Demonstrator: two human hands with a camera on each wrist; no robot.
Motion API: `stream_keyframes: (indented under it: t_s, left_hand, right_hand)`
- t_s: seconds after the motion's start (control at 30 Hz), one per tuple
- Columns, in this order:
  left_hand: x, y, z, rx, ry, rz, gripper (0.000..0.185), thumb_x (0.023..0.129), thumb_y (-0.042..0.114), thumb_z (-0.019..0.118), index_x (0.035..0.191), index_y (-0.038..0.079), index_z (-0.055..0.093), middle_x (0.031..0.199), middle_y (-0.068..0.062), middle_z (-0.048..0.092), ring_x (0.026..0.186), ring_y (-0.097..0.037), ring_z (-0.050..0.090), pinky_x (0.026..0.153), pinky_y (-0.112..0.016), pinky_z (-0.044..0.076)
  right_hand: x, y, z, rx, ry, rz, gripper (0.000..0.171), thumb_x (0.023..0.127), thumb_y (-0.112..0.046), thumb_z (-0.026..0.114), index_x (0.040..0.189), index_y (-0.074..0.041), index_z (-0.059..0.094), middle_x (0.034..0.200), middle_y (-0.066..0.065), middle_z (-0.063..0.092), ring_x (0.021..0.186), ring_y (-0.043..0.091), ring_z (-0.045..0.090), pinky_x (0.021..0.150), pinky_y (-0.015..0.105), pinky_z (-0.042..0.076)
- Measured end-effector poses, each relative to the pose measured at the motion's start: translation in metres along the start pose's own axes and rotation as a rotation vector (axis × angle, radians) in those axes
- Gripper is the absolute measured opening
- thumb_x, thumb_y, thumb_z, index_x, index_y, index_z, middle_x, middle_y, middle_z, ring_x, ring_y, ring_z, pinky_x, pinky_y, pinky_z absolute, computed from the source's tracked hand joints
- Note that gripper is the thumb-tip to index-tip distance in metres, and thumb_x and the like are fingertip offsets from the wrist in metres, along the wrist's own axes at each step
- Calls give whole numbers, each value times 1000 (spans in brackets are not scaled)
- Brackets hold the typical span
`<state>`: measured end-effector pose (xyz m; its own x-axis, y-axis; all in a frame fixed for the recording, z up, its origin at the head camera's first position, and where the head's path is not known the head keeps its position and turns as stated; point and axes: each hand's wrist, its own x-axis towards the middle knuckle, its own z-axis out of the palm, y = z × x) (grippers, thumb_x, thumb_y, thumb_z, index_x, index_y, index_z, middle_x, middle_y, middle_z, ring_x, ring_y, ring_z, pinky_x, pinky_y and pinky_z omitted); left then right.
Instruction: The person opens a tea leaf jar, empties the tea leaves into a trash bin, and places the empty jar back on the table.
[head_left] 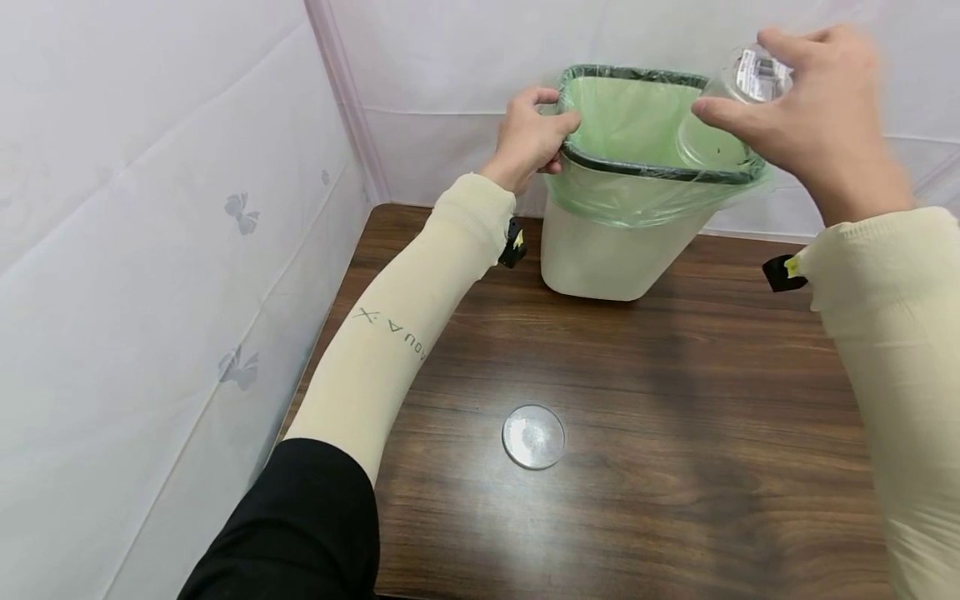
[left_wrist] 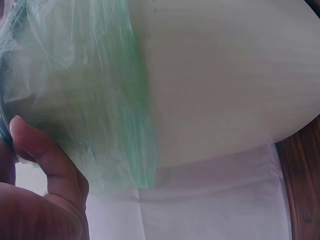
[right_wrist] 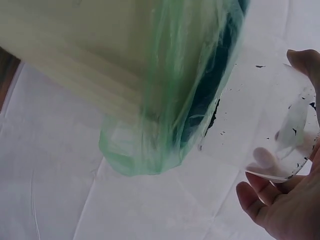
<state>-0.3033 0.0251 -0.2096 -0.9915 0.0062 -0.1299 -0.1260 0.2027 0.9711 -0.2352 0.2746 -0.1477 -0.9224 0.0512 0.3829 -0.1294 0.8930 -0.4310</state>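
Note:
A white waste bin (head_left: pixel 611 254) lined with a green plastic bag (head_left: pixel 637 117) stands tilted toward me at the back of the wooden table (head_left: pixel 675 375). My left hand (head_left: pixel 542 133) grips the bin's left rim, thumb (left_wrist: pixel 45 165) pressed on the bag (left_wrist: pixel 90 90) over the outer wall (left_wrist: pixel 225 75). My right hand (head_left: pixel 795 108) holds a clear plastic cup (head_left: pixel 731 112) on its side over the bin's right rim, mouth toward the opening. In the right wrist view the cup (right_wrist: pixel 265 115) shows dark specks inside, fingers (right_wrist: pixel 270 210) curled round it beside the bag (right_wrist: pixel 170 125).
A round clear lid (head_left: pixel 533 436) lies flat on the table near its middle front. White cloth walls (head_left: pixel 150 250) close in the left side and the back, right behind the bin.

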Motion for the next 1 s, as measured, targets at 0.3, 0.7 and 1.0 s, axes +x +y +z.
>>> stream_keyframes:
  t_s: [0.3, 0.7, 1.0]
  left_hand:
    - [5, 1, 3, -1, 0, -4, 49, 97, 17, 65, 143, 30, 52, 88, 0, 59, 43, -10, 44, 46, -21, 48]
    - [4, -1, -5, -55, -65, -4, 51, 98, 22, 67, 144, 31, 49, 79, 0, 51, 49, -12, 47, 50, -23, 51]
    - [2, -6, -18, -133, -65, -17, 61, 95, 36, 72, 147, 32, 42, 96, -2, 56, 56, -13, 51, 52, -25, 53]
  right_hand:
    - [9, -5, 6, 24, 63, -133, 76, 80, -43, 79, 149, -24, 53, 137, 14, 47, 125, 20, 39, 111, 41, 27]
    - [-6, -9, 11, 105, 76, -60, 80, 79, -38, 82, 150, -19, 50, 127, -6, 44, 109, 1, 33, 101, 26, 30]
    - [-16, -7, 9, 287, 194, 4, 74, 78, -30, 81, 144, -20, 49, 123, -13, 44, 107, -2, 39, 99, 19, 33]
